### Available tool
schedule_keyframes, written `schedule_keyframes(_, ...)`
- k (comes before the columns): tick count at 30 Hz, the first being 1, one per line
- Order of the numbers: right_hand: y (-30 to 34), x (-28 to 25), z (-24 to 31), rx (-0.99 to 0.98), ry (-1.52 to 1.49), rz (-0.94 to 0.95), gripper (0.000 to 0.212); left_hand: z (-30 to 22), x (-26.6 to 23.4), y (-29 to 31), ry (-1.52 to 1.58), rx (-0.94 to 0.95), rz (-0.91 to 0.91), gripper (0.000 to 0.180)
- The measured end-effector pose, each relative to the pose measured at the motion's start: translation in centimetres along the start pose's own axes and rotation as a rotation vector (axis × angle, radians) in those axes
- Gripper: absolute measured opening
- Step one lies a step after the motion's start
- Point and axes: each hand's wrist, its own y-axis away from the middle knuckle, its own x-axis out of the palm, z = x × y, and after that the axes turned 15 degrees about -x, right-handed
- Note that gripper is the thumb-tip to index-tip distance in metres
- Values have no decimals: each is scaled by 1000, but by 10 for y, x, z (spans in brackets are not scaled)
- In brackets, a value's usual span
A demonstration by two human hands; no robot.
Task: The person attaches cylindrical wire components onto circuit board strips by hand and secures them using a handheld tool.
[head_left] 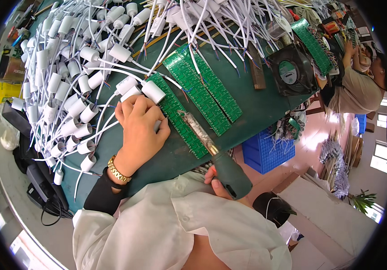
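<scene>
At the left edge a yellow container (pixel 8 92) stands away from the work, and next to it a large heap of white cylinders (pixel 54 83), each with a white cable, spreads over the green counter (pixel 258 108). At the heap's inner edge the left hand (pixel 141 123), with a gold watch (pixel 118 171) on its wrist, has its fingers bent inward beside a loose white cylinder (pixel 153 91); a pale bit shows by the thumb, but I cannot tell what the fingers pinch, if anything. Just right of that hand lies the narrow green circuit board (pixel 168 103), flat on the counter, with the tip of the soldering iron (pixel 200 132) over it; whether they touch is unclear. A wider pair of green boards (pixel 207 92) lies beyond. The right hand (pixel 220 184) is closed around the iron's dark handle, well apart from the left. Farther right are a blue crate (pixel 267 150) below the counter's edge and a black fan (pixel 289 72) on it. The step in hand looks like soldering cable ends to the narrow board; the next move seems to call for a steady wire end and a light, exact touch of the tip.
</scene>
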Motion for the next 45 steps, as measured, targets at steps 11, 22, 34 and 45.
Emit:
schedule_keyframes(11, -9, -2, -71, -406, 100, 30, 28, 1, 2, -1, -42, 8, 38, 14)
schedule_keyframes(22, -11, -2, -70, -562, 83, 11, 37, -3, 8, 0, -77, -15, -10, 14)
schedule_keyframes(34, -13, 6, -45, -548, 47, -50, 46, -3, 9, 3, -70, -18, -29, 14)
schedule_keyframes(45, -24, 14, -38, -741, -23, -118, 26, 2, 5, 9, -126, 67, -25, 26)
